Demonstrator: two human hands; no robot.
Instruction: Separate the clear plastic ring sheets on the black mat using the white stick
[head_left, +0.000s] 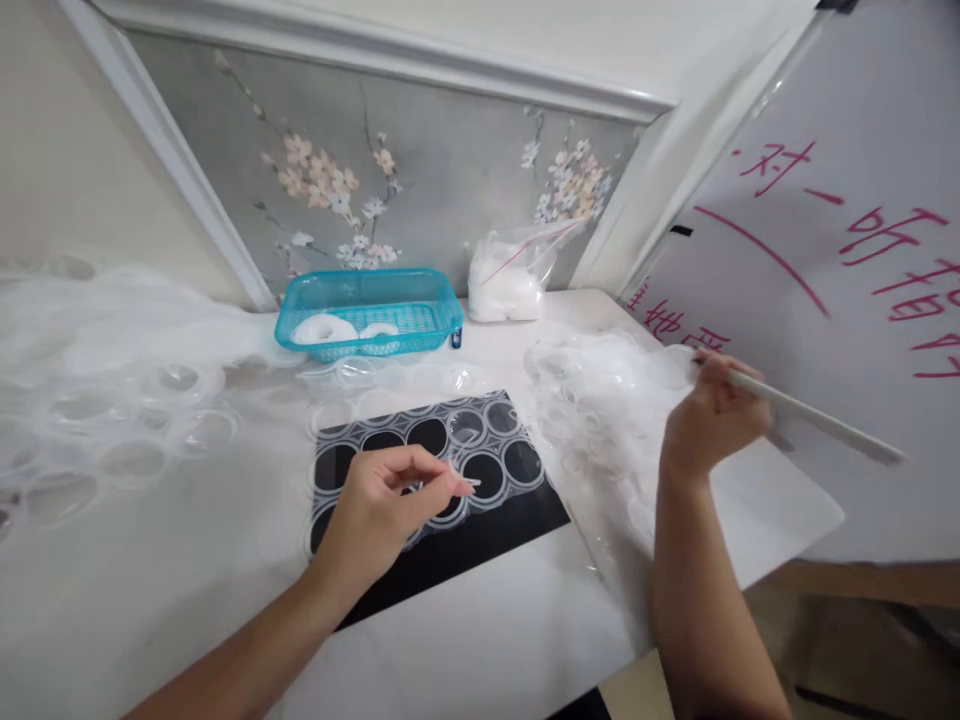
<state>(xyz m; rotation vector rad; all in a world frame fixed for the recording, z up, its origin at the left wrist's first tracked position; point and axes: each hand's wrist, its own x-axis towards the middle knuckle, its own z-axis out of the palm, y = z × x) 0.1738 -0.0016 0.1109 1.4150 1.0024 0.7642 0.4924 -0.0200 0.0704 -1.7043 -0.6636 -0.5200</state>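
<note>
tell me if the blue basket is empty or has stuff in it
Not empty: the blue basket holds two white rings, lying flat on its bottom.

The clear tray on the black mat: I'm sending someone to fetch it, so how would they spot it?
On the white table lies a black mat. The clear tray rests on it, under the left hand; alone among the clear plastic, its round pockets look dark.

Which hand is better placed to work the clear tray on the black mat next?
Left. The left hand already rests on the clear blister tray over the black mat. The right hand is off at the plastic pile.
</note>
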